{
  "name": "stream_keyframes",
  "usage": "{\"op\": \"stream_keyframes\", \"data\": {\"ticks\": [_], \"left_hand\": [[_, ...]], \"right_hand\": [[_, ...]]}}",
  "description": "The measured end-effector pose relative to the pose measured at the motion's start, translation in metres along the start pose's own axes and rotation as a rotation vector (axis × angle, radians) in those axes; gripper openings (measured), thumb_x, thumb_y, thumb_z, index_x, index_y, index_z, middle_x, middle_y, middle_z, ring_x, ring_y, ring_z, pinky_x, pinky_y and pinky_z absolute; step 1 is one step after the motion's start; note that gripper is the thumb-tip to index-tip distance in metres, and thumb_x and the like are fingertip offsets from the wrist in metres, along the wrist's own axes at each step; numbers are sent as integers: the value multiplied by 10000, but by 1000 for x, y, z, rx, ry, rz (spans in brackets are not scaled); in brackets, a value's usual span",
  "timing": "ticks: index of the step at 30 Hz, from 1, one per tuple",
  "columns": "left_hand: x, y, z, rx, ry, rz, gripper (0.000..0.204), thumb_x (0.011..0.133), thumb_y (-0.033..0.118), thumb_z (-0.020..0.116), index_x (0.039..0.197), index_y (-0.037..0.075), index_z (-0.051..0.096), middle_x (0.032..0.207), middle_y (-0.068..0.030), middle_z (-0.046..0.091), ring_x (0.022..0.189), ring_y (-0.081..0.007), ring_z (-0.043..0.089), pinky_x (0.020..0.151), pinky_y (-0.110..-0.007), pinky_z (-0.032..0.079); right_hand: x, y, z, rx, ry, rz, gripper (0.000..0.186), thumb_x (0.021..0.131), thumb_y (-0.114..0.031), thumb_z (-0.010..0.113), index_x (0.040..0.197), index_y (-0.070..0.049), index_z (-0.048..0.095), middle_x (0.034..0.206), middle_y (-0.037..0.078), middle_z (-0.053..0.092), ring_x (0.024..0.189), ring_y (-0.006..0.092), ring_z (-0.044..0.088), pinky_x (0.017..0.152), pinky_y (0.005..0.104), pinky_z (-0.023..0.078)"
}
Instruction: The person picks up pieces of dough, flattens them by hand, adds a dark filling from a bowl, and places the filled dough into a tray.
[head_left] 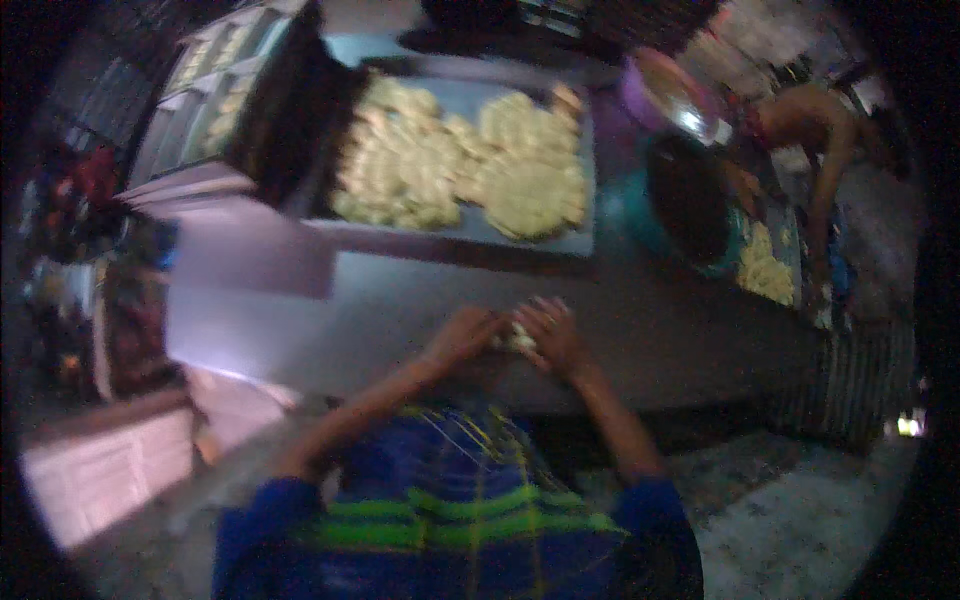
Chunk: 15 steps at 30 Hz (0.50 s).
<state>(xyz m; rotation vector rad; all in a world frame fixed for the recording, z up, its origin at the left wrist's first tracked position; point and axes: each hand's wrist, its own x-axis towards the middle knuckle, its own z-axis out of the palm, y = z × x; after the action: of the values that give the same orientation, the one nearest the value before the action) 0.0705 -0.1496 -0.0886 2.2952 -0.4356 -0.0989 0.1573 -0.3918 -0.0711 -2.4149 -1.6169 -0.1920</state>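
Observation:
A small pale piece of dough (517, 340) lies between my hands at the near edge of the dark table (690, 335). My left hand (472, 333) is curled against its left side. My right hand (551, 332) bends its fingers over it from the right, hiding part of it. Blur keeps the exact finger positions unclear. Beyond my hands, a grey metal tray (575, 240) carries many pale, flattened dough pieces (405, 160) crowded together. Some on its right side form larger round shapes (530, 195).
To the right stand a teal tub (640, 205) with a dark inside and a purple basin (650, 95). Another person (815, 125) bends over a second tray of pale pieces (765, 270). A rack with filled shelves (205, 100) rises at the left; a pale box (110, 465) sits below it.

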Motion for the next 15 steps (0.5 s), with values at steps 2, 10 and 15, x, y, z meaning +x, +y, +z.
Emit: {"op": "stream_keyframes", "data": {"ticks": [2, 10, 15], "left_hand": [[-3, 6, 2, 30, 233, 119, 631, 849, 290, 675, 1407, 94, 457, 1333, -198, 524, 1158, -402, 515, 951, -500, 420], [6, -14, 35, 572, 174, 265, 604, 885, 261, 550, 1433, 36, 432, 1337, -158, 527, 1114, -299, 541, 917, -433, 435], [6, -7, 39, 519, -36, 235, 503, 894, 205, 528, 1364, 28, 493, 1323, -155, 538, 1126, -311, 554, 900, -451, 461]], "right_hand": [[4, -4, -5, 77, 102, 113, 763, 745, -525, 767, 1386, -182, 534, 1349, 107, 534, 1260, 325, 486, 1040, 541, 361], [-14, 8, -2, -64, -41, 29, 714, 725, -509, 783, 1316, -169, 572, 1150, 122, 598, 987, 324, 603, 825, 488, 494], [-32, 38, 40, -57, -189, 36, 562, 672, -418, 845, 1102, -109, 657, 961, 137, 652, 814, 326, 650, 692, 440, 536]]}}
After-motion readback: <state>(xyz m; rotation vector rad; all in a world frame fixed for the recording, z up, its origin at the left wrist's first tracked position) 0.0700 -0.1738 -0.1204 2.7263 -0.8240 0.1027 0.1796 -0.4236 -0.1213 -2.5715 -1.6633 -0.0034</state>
